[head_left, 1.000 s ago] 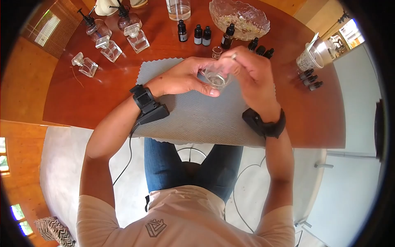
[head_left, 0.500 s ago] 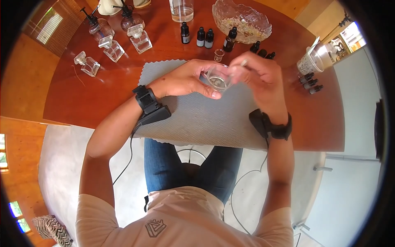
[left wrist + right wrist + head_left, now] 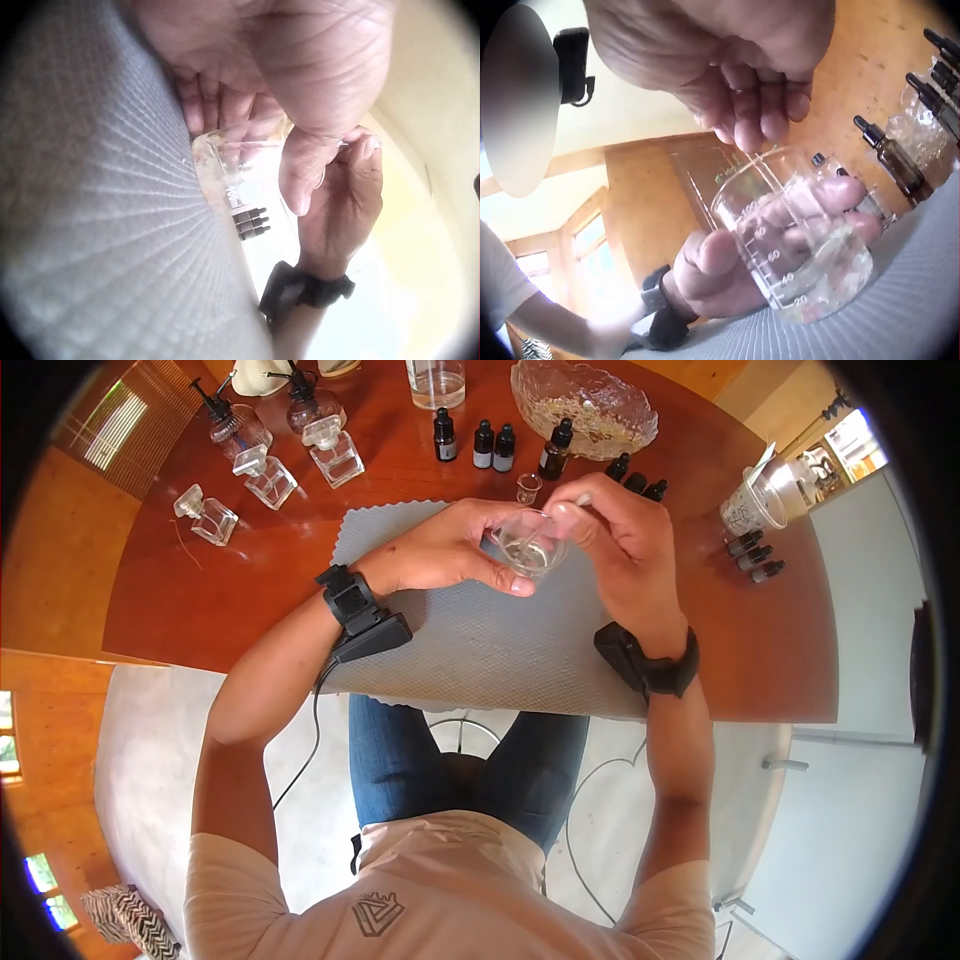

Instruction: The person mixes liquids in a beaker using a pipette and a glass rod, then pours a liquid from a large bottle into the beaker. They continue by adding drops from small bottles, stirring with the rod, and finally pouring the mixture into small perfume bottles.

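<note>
My left hand [image 3: 450,550] grips a clear glass beaker [image 3: 526,558] over the grey mat [image 3: 490,645], thumb on the near side and fingers round the far side. White volume marks run up the beaker's wall in the right wrist view, and a little clear liquid lies in its bottom. Above the rim, my right hand [image 3: 628,550] pinches a thin clear stirring rod [image 3: 776,180] between thumb and fingers. The rod slants down into the beaker, which is tilted in the right wrist view.
Past the mat stand a tiny glass cup [image 3: 528,487], an amber dropper bottle [image 3: 555,452], several small dark bottles [image 3: 494,448] and a crystal bowl [image 3: 585,420]. Square perfume bottles [image 3: 335,455] stand at left. A paper cup [image 3: 750,505] is at right.
My right hand shifts slightly right, then back left over the beaker, moving the rod. The left hand keeps its grip on the beaker, almost still.
</note>
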Action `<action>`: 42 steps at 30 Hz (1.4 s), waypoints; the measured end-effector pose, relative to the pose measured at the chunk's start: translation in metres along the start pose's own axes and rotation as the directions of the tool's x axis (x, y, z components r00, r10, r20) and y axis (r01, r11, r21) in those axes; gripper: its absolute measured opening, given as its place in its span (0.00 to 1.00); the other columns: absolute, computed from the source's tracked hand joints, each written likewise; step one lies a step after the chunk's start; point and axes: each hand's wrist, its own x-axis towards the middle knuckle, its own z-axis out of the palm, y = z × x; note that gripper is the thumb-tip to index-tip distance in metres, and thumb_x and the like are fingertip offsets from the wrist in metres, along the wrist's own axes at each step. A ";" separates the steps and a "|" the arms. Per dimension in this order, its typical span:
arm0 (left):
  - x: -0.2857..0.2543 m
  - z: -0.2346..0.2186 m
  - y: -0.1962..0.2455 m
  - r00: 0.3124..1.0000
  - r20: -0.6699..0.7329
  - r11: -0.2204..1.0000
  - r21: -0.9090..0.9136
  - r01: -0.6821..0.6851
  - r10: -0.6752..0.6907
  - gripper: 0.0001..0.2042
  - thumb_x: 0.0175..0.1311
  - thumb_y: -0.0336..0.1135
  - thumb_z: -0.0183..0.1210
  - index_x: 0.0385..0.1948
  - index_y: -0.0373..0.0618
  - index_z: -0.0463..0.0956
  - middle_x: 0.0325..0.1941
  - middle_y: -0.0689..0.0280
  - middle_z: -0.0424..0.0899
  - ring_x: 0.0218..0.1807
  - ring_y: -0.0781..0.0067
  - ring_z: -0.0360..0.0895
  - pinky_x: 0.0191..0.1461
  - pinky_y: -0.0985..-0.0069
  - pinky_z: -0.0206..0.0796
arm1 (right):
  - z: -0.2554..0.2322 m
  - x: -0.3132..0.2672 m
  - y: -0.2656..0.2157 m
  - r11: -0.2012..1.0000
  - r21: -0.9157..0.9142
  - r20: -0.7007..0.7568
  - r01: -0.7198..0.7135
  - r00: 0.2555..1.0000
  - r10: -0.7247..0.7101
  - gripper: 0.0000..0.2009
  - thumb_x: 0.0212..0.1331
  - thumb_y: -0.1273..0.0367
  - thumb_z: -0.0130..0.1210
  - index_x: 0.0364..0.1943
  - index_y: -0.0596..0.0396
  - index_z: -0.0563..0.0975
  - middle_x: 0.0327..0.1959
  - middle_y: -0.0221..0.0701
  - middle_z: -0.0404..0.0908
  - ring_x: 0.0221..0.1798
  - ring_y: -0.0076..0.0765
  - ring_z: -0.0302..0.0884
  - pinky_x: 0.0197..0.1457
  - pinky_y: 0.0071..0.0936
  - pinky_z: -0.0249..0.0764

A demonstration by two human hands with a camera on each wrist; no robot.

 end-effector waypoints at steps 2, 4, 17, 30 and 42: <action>0.001 -0.001 -0.002 1.000 -0.002 0.999 0.042 -0.009 0.010 0.29 0.55 0.36 0.76 0.60 0.43 0.77 0.53 0.66 0.84 0.56 0.75 0.78 0.60 0.74 0.71 | -0.007 0.000 0.001 0.996 0.085 0.050 -0.029 0.998 0.024 0.06 0.66 0.72 0.58 0.35 0.62 0.78 0.26 0.33 0.78 0.28 0.24 0.72 0.33 0.23 0.69; 0.000 -0.002 -0.001 1.000 0.000 0.997 0.071 -0.015 0.016 0.28 0.55 0.35 0.76 0.59 0.43 0.77 0.53 0.66 0.84 0.56 0.75 0.78 0.60 0.74 0.71 | -0.007 0.002 -0.002 0.992 0.122 0.095 -0.043 0.995 0.032 0.06 0.66 0.72 0.58 0.35 0.63 0.78 0.26 0.33 0.77 0.27 0.24 0.71 0.33 0.24 0.68; 0.000 -0.002 -0.003 1.000 -0.004 0.999 0.042 0.001 -0.001 0.28 0.55 0.35 0.76 0.58 0.42 0.77 0.52 0.66 0.84 0.56 0.74 0.78 0.59 0.72 0.72 | -0.009 0.002 -0.005 1.000 0.009 0.105 -0.030 0.994 0.029 0.06 0.66 0.73 0.57 0.33 0.62 0.78 0.23 0.32 0.74 0.24 0.23 0.65 0.29 0.24 0.64; 0.001 -0.004 -0.002 0.999 0.017 0.997 0.066 0.035 -0.036 0.29 0.55 0.37 0.76 0.60 0.43 0.77 0.52 0.66 0.85 0.57 0.74 0.78 0.59 0.73 0.71 | -0.001 0.003 -0.006 0.991 0.130 0.170 -0.025 0.986 0.003 0.08 0.67 0.71 0.58 0.34 0.63 0.80 0.24 0.32 0.77 0.26 0.23 0.73 0.32 0.23 0.69; 0.001 -0.004 -0.006 0.999 0.018 0.998 0.060 0.031 -0.032 0.30 0.55 0.37 0.76 0.60 0.43 0.76 0.51 0.66 0.85 0.57 0.73 0.79 0.61 0.71 0.71 | 0.003 0.004 -0.005 0.993 0.118 0.077 0.032 0.996 -0.041 0.10 0.68 0.70 0.56 0.34 0.65 0.80 0.25 0.30 0.76 0.28 0.23 0.72 0.33 0.23 0.68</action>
